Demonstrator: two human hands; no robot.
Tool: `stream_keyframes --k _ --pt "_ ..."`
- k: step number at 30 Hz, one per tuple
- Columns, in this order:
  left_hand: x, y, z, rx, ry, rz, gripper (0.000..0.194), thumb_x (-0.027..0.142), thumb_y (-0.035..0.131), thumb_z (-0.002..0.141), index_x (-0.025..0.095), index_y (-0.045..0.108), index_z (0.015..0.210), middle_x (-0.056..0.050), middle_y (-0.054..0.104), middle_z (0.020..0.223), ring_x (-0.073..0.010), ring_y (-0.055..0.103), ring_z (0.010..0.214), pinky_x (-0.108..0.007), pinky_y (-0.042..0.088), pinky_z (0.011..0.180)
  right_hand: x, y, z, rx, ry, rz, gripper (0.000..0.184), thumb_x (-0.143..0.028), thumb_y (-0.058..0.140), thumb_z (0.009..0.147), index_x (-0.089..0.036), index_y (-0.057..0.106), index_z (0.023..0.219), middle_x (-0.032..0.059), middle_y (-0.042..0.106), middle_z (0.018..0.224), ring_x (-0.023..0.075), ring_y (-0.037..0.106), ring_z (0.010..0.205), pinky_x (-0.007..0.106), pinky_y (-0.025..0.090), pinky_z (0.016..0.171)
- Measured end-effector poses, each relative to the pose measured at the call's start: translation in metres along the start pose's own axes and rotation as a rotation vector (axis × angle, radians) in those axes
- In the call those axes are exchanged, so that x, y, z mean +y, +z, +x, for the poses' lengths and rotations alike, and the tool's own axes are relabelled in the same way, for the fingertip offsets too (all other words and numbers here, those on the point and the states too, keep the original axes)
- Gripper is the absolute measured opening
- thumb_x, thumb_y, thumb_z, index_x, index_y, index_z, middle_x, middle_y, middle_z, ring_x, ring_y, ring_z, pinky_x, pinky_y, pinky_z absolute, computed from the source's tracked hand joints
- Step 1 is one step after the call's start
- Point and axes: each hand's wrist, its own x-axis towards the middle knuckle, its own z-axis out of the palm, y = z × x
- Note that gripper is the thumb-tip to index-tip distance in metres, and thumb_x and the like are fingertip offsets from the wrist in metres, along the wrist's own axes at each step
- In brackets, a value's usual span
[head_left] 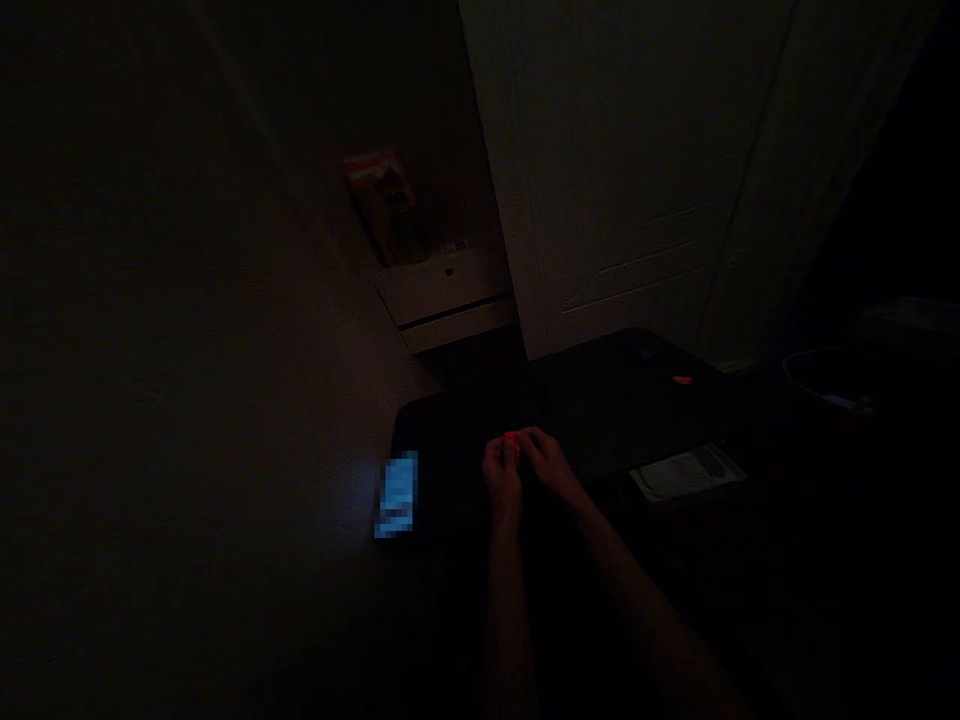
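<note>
The room is very dark. My left hand (502, 468) and my right hand (544, 455) meet over the dark tabletop (600, 420), with the fingers of both closed around a small bright red piece (511, 438). Its kind is too small and dim to tell, and fingers hide most of it. Another small red-orange piece (682, 380) lies apart from my hands, on the far right of the tabletop.
A lit, blurred-out screen (396, 495) glows at the left end, by the wall (225, 400). A pale box or booklet (688, 474) sits at the right front edge. Behind are a drawer unit (450, 300) and a pale panel (622, 180).
</note>
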Motion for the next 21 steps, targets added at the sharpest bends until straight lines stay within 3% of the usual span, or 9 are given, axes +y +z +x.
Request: stream_keyframes --k 11,16,21 --pt "0.0071 0.0046 -0.0005 -0.005 -0.086 -0.025 0.046 0.061 0.074 0.079 0.016 0.065 0.078 0.001 0.059 0.071 -0.0125 0.054 0.068 -0.025 0.042 0.067 -0.0027 -0.0001 0.0021 0.019 0.102 0.109 0.028 -0.048 0.057 0.087 -0.023 0.060 0.074 -0.0009 0.062 0.068 0.0180 0.058 0.067 0.030 0.049 0.068" --pt "0.0046 0.0046 -0.0004 0.049 -0.140 -0.116 0.043 0.057 0.077 0.079 0.016 0.067 0.089 -0.002 0.065 0.083 -0.0130 0.060 0.074 -0.025 0.045 0.069 -0.0053 0.0001 0.0017 0.063 0.069 0.112 0.027 -0.049 0.065 0.084 -0.021 0.068 0.083 0.0038 0.071 0.082 0.0215 0.065 0.079 0.033 0.053 0.075" --pt "0.0023 0.0048 0.0009 0.117 -0.072 -0.205 0.043 0.053 0.081 0.076 0.018 0.067 0.097 -0.005 0.069 0.095 -0.0166 0.067 0.087 -0.030 0.051 0.081 -0.0083 -0.0010 -0.0002 0.044 0.024 0.158 0.031 -0.047 0.073 0.082 -0.022 0.075 0.098 0.0078 0.077 0.100 0.0257 0.071 0.094 0.038 0.056 0.086"
